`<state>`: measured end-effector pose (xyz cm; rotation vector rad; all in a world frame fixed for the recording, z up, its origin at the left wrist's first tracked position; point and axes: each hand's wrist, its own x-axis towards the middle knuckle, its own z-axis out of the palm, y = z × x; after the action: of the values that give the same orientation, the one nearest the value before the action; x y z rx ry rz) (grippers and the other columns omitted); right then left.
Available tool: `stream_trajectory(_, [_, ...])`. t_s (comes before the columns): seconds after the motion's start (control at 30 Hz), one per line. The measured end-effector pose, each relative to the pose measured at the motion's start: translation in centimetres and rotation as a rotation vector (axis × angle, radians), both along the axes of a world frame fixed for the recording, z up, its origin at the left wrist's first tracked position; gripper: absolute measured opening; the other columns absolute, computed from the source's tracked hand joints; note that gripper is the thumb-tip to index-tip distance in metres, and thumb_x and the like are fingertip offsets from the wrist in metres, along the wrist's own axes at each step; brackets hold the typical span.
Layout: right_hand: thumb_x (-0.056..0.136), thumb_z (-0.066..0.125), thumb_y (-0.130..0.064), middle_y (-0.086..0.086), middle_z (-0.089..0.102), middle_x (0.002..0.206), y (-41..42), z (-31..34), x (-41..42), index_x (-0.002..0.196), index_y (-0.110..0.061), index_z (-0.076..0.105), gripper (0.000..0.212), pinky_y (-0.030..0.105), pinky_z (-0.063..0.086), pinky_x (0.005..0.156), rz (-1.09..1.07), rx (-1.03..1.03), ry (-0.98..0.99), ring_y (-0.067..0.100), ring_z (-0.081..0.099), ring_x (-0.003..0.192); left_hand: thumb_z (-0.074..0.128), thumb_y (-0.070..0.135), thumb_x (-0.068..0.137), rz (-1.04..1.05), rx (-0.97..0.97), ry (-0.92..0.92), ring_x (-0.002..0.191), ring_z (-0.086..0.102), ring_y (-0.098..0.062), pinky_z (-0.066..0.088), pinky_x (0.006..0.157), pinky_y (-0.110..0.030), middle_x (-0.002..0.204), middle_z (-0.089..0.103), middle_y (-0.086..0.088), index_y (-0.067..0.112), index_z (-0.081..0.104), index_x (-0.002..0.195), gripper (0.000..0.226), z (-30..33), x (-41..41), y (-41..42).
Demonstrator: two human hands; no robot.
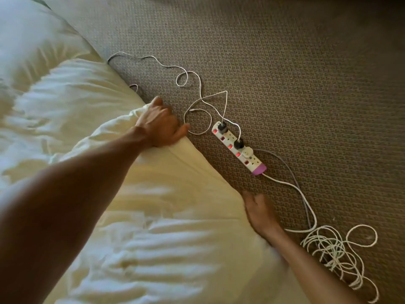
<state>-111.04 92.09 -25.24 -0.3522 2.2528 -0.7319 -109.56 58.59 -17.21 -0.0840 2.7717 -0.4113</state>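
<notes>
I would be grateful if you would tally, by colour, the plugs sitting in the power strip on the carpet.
Black plugs: 2
White plug: 1
Total in the power strip: 3

Single head-worn view, tilted steeply down
The wide-angle camera sits close above the duvet [175,194], facing forward and down across its edge, which runs diagonally from upper left to lower right, onto the carpet [306,84] beyond; the forearms enter from the bottom corners, left hand [161,126] mid-frame, right hand [258,209] lower right
</notes>
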Motion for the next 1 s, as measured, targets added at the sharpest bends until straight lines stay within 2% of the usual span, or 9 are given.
stream_trajectory(0.27, [0.095, 0.035, -0.037, 0.027, 0.069, 0.09, -1.4, -0.9, -0.4, 0.081, 0.003, 0.07, 0.055, 0.038, 0.043, 0.069, 0.05, 0.143, 0.06, 0.038, 0.066, 0.086, 0.047, 0.041, 0.093, 0.384, 0.02, 0.297, 0.128, 0.036, -0.031, 0.023, 0.106, -0.054, 0.128, 0.05, -0.015, 0.019, 0.055, 0.114, 0.032, -1.0, -0.9, 1.6])
stream_trajectory(0.33, [0.092, 0.033, -0.04, 0.025, 0.07, 0.091, -0.9, -1.1, -0.2, 0.082, 0.002, 0.07, 0.057, 0.039, 0.044, 0.071, 0.036, 0.157, 0.068, 0.038, 0.065, 0.087, 0.041, 0.042, 0.09, 0.415, 0.031, 0.327, 0.127, 0.04, -0.031, 0.027, 0.103, -0.053, 0.132, 0.05, -0.012, 0.022, 0.056, 0.115, 0.035, -1.5, 1.0, 0.6])
stream_trajectory(0.43, [0.096, 0.036, -0.035, 0.028, 0.067, 0.099, -1.3, -1.0, -0.2, 0.089, 0.004, 0.07, 0.052, 0.039, 0.044, 0.073, 0.041, 0.244, 0.057, 0.042, 0.063, 0.094, 0.022, 0.054, 0.088, 0.642, 0.047, -0.068, 0.111, 0.056, -0.029, 0.033, 0.099, -0.05, 0.121, 0.062, -0.009, 0.024, 0.066, 0.11, 0.058, -1.4, 2.6, -1.7])
stream_trajectory(0.5, [0.096, 0.036, -0.033, 0.027, 0.068, 0.101, -1.7, -0.8, -0.5, 0.092, 0.001, 0.07, 0.049, 0.04, 0.045, 0.074, 0.096, 0.295, 0.081, 0.041, 0.063, 0.095, 0.025, 0.05, 0.091, 0.796, 0.21, -0.12, 0.111, 0.057, -0.03, 0.029, 0.103, -0.055, 0.123, 0.062, -0.012, 0.022, 0.063, 0.113, 0.052, -0.7, 0.6, -2.8])
stream_trajectory(0.63, [0.098, 0.037, -0.033, 0.016, 0.068, 0.092, -3.9, 2.1, -1.5, 0.079, -0.014, 0.056, 0.033, 0.038, 0.041, 0.065, 0.098, 0.209, 0.25, 0.036, 0.063, 0.086, 0.028, 0.042, 0.096, 0.611, 0.233, 0.195, 0.142, 0.033, -0.024, 0.012, 0.113, -0.065, 0.149, 0.043, -0.009, 0.02, 0.041, 0.144, 0.054, 0.9, -2.2, 0.5])
stream_trajectory(0.73, [0.097, 0.033, -0.042, 0.003, 0.069, 0.106, -6.3, 5.0, -0.7, 0.101, -0.019, 0.063, 0.038, 0.037, 0.048, 0.078, 0.044, -0.182, 0.343, 0.024, 0.063, 0.098, 0.025, 0.044, 0.098, 0.383, 0.277, 0.391, 0.148, 0.022, -0.021, 0.008, 0.116, -0.062, 0.157, 0.033, -0.007, 0.018, 0.035, 0.15, 0.059, 1.9, 2.4, 5.6])
stream_trajectory(0.8, [0.099, 0.033, -0.046, -0.005, 0.059, 0.132, -5.8, 4.5, 0.6, 0.132, -0.022, 0.057, 0.046, 0.03, 0.042, 0.102, 0.169, -0.351, 0.15, 0.01, 0.053, 0.122, 0.015, 0.057, 0.095, 0.427, 0.247, 0.228, 0.15, 0.011, -0.016, -0.004, 0.118, -0.059, 0.161, 0.023, -0.001, 0.02, 0.027, 0.154, 0.07, 1.6, 6.4, 5.2])
stream_trajectory(0.9, [0.1, 0.032, -0.053, 0.001, 0.051, 0.145, -2.8, 1.7, 0.5, 0.139, -0.024, 0.051, 0.053, 0.03, 0.035, 0.108, 0.211, -0.158, -0.121, 0.018, 0.045, 0.135, 0.007, 0.069, 0.092, 0.684, 0.123, 0.06, 0.151, -0.004, -0.013, -0.012, 0.114, -0.059, 0.165, 0.003, 0.003, 0.024, 0.008, 0.156, 0.078, 1.7, 10.4, 0.4])
stream_trajectory(1.0, [0.097, 0.025, -0.058, 0.012, 0.043, 0.149, -4.3, 2.8, -1.4, 0.143, -0.021, 0.046, 0.062, 0.039, 0.037, 0.102, 0.199, 0.025, 0.096, 0.029, 0.041, 0.136, 0.02, 0.059, 0.099, 0.93, 0.158, 0.303, 0.151, -0.002, -0.019, -0.005, 0.115, -0.064, 0.164, 0.003, -0.005, 0.019, 0.009, 0.156, 0.071, 4.4, 11.2, -2.1])
